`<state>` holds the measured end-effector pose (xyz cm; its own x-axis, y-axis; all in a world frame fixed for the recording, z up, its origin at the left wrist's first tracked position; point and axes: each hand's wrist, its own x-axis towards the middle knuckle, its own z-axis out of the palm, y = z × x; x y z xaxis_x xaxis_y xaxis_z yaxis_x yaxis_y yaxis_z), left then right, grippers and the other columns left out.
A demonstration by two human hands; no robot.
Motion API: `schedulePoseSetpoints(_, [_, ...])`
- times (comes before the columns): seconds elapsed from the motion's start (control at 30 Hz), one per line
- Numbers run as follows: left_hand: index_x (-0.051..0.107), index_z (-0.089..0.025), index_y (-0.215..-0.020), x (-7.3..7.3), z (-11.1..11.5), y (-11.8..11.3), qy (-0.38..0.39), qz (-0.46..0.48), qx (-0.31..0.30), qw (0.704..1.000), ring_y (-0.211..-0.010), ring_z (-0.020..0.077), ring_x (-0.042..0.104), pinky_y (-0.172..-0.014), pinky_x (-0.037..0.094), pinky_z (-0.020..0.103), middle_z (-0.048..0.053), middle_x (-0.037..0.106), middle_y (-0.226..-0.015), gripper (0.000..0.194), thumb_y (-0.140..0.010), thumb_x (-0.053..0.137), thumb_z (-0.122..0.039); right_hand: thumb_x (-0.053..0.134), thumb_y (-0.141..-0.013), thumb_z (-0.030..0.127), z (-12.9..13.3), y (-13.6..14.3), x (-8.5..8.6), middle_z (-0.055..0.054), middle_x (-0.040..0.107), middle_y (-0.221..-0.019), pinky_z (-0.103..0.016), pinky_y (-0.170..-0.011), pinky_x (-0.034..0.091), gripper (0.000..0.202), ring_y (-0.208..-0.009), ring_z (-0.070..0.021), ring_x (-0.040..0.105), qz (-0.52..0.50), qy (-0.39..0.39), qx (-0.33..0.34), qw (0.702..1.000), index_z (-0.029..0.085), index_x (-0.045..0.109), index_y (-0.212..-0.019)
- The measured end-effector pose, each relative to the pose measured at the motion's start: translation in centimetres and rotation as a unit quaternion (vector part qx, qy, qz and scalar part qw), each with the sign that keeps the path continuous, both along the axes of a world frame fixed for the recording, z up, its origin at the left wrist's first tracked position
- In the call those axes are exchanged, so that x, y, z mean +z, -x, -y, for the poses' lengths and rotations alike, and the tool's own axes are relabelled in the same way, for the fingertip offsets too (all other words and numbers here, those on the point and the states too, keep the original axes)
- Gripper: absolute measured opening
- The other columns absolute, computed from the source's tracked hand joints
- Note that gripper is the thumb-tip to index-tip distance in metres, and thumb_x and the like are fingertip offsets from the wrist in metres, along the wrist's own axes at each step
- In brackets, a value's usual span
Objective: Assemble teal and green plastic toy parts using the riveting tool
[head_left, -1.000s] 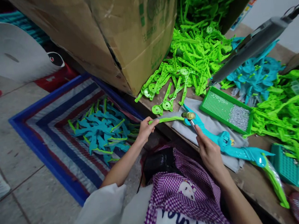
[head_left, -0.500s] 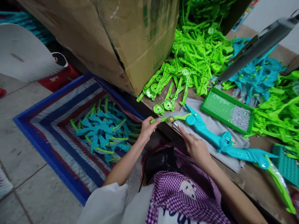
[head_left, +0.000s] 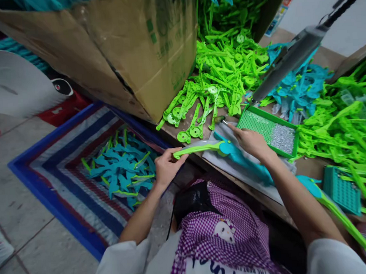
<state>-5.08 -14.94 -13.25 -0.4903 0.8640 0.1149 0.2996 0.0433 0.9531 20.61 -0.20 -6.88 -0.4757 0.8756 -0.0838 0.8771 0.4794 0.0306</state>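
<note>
My left hand (head_left: 168, 167) is closed around the free end of a lime-green plastic arm (head_left: 199, 148). That arm joins a turquoise plastic piece (head_left: 243, 159), which lies across a grey cloth (head_left: 210, 156) on the bench. A second green arm (head_left: 344, 221) extends from the far end, near the right. My right hand (head_left: 249, 141) grips a small hammer (head_left: 220, 119) by its metal handle. Its head is by the loose green parts, apart from the arm. My right forearm hides part of the turquoise piece.
A green tray (head_left: 266, 131) of small silvery pieces stands behind the cloth. Loose green parts (head_left: 228, 74) are heaped beyond. A grey powered screwdriver (head_left: 288, 63) hangs above. A large carton (head_left: 151, 51) stands at left, over a blue-rimmed container (head_left: 55, 223) holding finished-looking turquoise-green pieces (head_left: 122, 165).
My right hand has moved the hammer away from the green arm, forward and right toward the tray. My left hand has shifted slightly left, still holding the arm. The camera view has shifted too.
</note>
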Motion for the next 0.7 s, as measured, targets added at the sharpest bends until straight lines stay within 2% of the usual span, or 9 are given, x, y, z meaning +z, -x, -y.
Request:
schedulePoseSetpoints(0.07, [0.072,-0.017,-0.086,2.5,0.0,0.5,-0.015,-0.047,-0.018,0.999,-0.054,0.0111,0.056,-0.053,0.044,0.021,0.001,0.069,-0.069,0.029,-0.062,0.079,-0.032,0.036,-0.097,0.035,0.4,-0.6,1.1,-0.013,0.065,-0.107,-0.036,-0.076,0.047,0.043,-0.095,-0.0265,0.060,-0.015,0.001,0.043,0.999,0.029,0.051,-0.136])
schedulePoseSetpoints(0.13, [0.071,-0.015,-0.080,5.1,-0.5,1.0,-0.026,-0.066,-0.039,0.997,-0.051,0.0099,0.054,-0.048,0.042,0.020,0.001,0.069,-0.066,0.027,-0.061,0.080,-0.032,0.035,-0.097,0.039,1.9,-1.7,2.7,-0.014,0.060,-0.122,-0.041,-0.086,0.046,0.044,-0.107,-0.0286,0.056,-0.071,-0.010,0.064,0.995,0.025,0.053,-0.135])
schedulePoseSetpoints(0.23, [0.069,-0.015,-0.073,8.4,-1.9,1.5,-0.032,-0.067,-0.066,0.995,-0.049,0.0092,0.054,-0.045,0.040,0.019,0.001,0.068,-0.065,0.026,-0.059,0.080,-0.034,0.034,-0.098,0.040,5.7,-4.9,4.5,-0.010,0.060,-0.124,-0.038,-0.092,0.045,0.045,-0.111,-0.0242,0.055,-0.189,0.002,0.037,0.981,0.024,0.047,-0.138])
schedulePoseSetpoints(0.3, [0.068,-0.015,-0.070,9.7,-2.9,1.9,-0.031,-0.072,-0.078,0.994,-0.048,0.0092,0.053,-0.043,0.040,0.019,0.000,0.066,-0.063,0.027,-0.057,0.082,-0.034,0.036,-0.098,0.041,8.5,-7.4,4.3,-0.009,0.062,-0.122,-0.037,-0.092,0.046,0.044,-0.110,-0.0227,0.057,-0.231,-0.010,0.002,0.973,0.025,0.047,-0.138])
schedulePoseSetpoints(0.4, [0.066,-0.017,-0.067,10.4,-4.1,2.7,-0.022,-0.076,-0.082,0.993,-0.046,0.0096,0.052,-0.041,0.038,0.021,-0.002,0.064,-0.059,0.028,-0.054,0.083,-0.036,0.042,-0.095,0.044,12.0,-10.2,2.3,-0.011,0.061,-0.123,-0.042,-0.093,0.045,0.048,-0.111,-0.0261,0.056,-0.214,-0.057,-0.042,0.974,0.024,0.045,-0.139])
schedulePoseSetpoints(0.5, [0.066,-0.019,-0.066,10.3,-4.6,3.5,-0.001,-0.068,-0.058,0.996,-0.040,0.0076,0.045,-0.036,0.032,0.022,-0.005,0.062,-0.056,0.028,-0.052,0.085,-0.034,0.050,-0.091,0.046,13.6,-10.6,0.3,-0.012,0.058,-0.127,-0.047,-0.099,0.041,0.058,-0.117,-0.0281,0.053,-0.195,-0.076,-0.040,0.977,0.023,0.038,-0.143])
schedulePoseSetpoints(0.57, [0.067,-0.022,-0.069,10.3,-4.7,4.0,0.028,-0.052,-0.026,0.998,-0.036,0.0059,0.037,-0.033,0.026,0.022,-0.007,0.059,-0.051,0.026,-0.052,0.085,-0.032,0.052,-0.091,0.041,13.7,-9.9,-0.4,-0.012,0.060,-0.126,-0.045,-0.101,0.040,0.057,-0.117,-0.0271,0.054,-0.201,-0.091,-0.027,0.975,0.021,0.039,-0.143])
schedulePoseSetpoints(0.63, [0.067,-0.024,-0.069,10.4,-4.9,4.6,0.056,-0.044,0.003,0.997,-0.035,0.0060,0.032,-0.035,0.022,0.023,-0.009,0.054,-0.047,0.022,-0.056,0.084,-0.031,0.049,-0.093,0.033,13.1,-9.1,-0.4,-0.012,0.062,-0.123,-0.043,-0.098,0.042,0.048,-0.115,-0.0253,0.056,-0.213,-0.097,-0.017,0.972,0.019,0.044,-0.139])
schedulePoseSetpoints(0.7, [0.067,-0.027,-0.072,10.5,-5.2,5.0,0.041,-0.067,0.032,0.996,-0.037,0.0079,0.034,-0.038,0.027,0.026,-0.008,0.056,-0.052,0.019,-0.061,0.079,-0.036,0.047,-0.094,0.028,12.2,-8.3,0.2,-0.012,0.064,-0.120,-0.040,-0.093,0.045,0.041,-0.111,-0.0244,0.058,-0.220,-0.080,-0.009,0.972,0.018,0.049,-0.134])
